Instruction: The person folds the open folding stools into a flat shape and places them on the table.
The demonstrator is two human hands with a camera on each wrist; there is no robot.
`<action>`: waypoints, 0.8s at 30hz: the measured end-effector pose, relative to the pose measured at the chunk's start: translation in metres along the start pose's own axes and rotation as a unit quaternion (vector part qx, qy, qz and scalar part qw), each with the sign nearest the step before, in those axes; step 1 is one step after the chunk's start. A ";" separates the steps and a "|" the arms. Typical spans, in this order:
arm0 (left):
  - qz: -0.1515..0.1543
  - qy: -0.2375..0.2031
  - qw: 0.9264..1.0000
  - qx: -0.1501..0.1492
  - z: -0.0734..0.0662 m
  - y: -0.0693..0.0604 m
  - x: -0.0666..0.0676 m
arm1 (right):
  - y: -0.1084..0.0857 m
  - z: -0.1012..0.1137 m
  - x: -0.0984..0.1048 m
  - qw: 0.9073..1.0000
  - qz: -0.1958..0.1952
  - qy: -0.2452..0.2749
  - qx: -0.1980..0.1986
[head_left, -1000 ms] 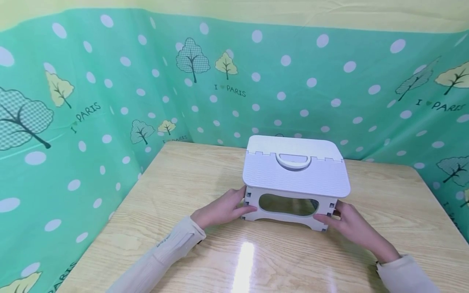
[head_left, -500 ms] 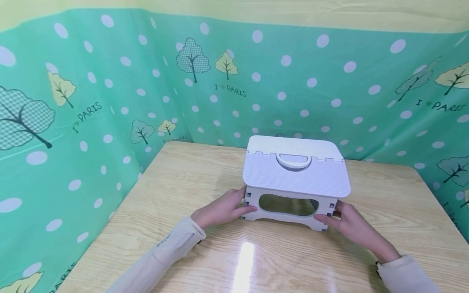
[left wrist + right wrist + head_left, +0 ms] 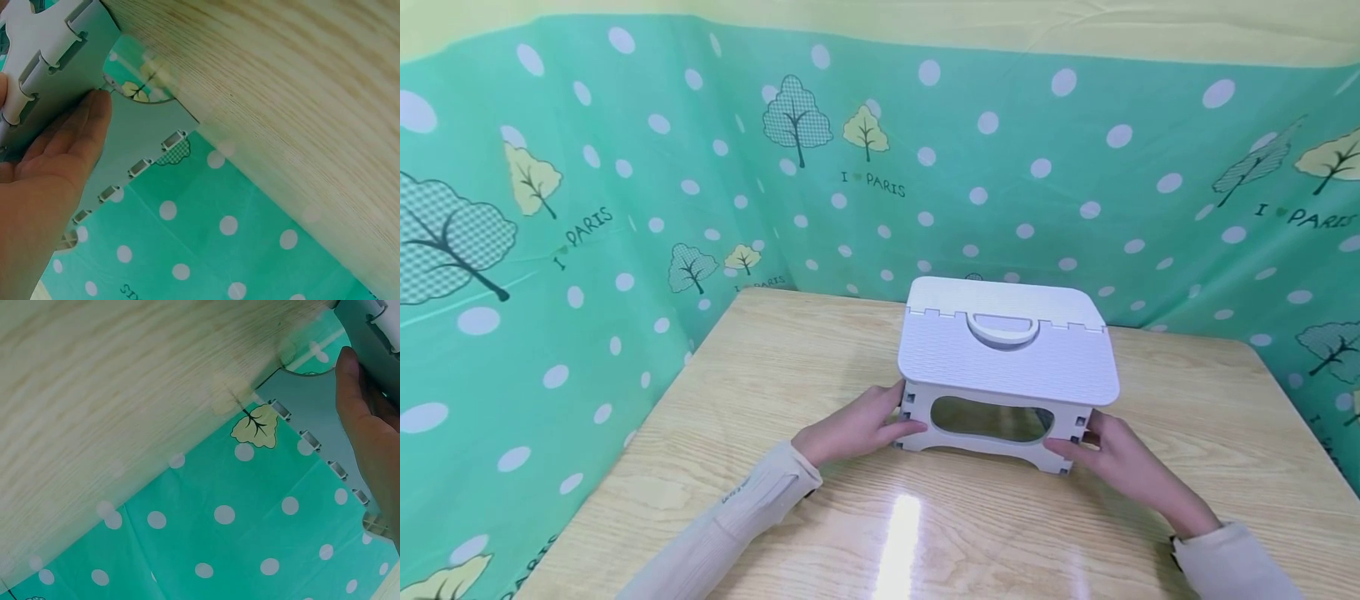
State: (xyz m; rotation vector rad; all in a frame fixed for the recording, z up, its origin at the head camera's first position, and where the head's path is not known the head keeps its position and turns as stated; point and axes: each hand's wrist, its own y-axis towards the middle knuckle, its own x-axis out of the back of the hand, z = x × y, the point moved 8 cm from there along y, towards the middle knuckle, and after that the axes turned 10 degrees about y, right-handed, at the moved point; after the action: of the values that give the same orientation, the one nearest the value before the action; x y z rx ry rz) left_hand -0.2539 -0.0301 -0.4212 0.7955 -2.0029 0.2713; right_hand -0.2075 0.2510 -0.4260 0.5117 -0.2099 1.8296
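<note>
A white folding stool [image 3: 1007,371] was observed standing upright on a light wood-grain table [image 3: 760,367], right of centre in the head view and towards the table's far edge. Its top was laid out flat and crossed by a jointed seam, at the middle of which a curved handle [image 3: 1003,339] was noted. Below the top, the front panel [image 3: 985,444] was seen to be pierced by a long opening [image 3: 992,419], slightly waisted.

The stool's left end was held by the left hand [image 3: 861,423]: the thumb was laid on the front panel beside the opening, and the fingers were placed round the side. In the left wrist view, those fingers were seen nearly straight and close together against a pale panel. The right end was held likewise by the right hand [image 3: 1116,457], its thumb at the opening's right edge; its fingers were partly hidden.

Both forearms were covered by pale sleeves [image 3: 737,504]. A bright streak of reflected light [image 3: 898,542] was recorded on the table in front of the stool. The background was formed by a green cloth [image 3: 955,225] printed with pale dots, trees and lettering, topped by a yellow band [image 3: 955,25].
</note>
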 end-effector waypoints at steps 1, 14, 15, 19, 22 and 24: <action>0.000 -0.001 1.000 0.001 0.000 0.000 0.000 | 0.000 0.001 0.000 1.000 0.000 0.001 0.001; 0.007 -0.004 1.000 0.005 0.001 0.000 -0.001 | -0.001 0.001 -0.001 1.000 0.003 0.004 0.005; 0.008 -0.004 1.000 0.006 0.001 0.001 -0.001 | -0.001 0.001 -0.001 1.000 0.003 0.004 0.004; 0.009 -0.005 1.000 0.005 0.001 0.001 0.000 | -0.001 0.003 -0.001 1.000 0.003 0.002 0.005; 0.008 -0.007 1.000 0.002 0.000 0.001 0.000 | -0.001 0.004 -0.002 1.000 0.004 0.003 0.007; 0.008 -0.009 1.000 -0.001 0.000 0.000 0.000 | -0.001 0.004 -0.002 1.000 0.004 0.004 0.008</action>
State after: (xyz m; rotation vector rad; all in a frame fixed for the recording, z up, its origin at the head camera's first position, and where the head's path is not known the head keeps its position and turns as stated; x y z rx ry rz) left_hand -0.2541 -0.0297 -0.4215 0.7834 -2.0260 0.2728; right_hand -0.2050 0.2480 -0.4232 0.5162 -0.1922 1.8422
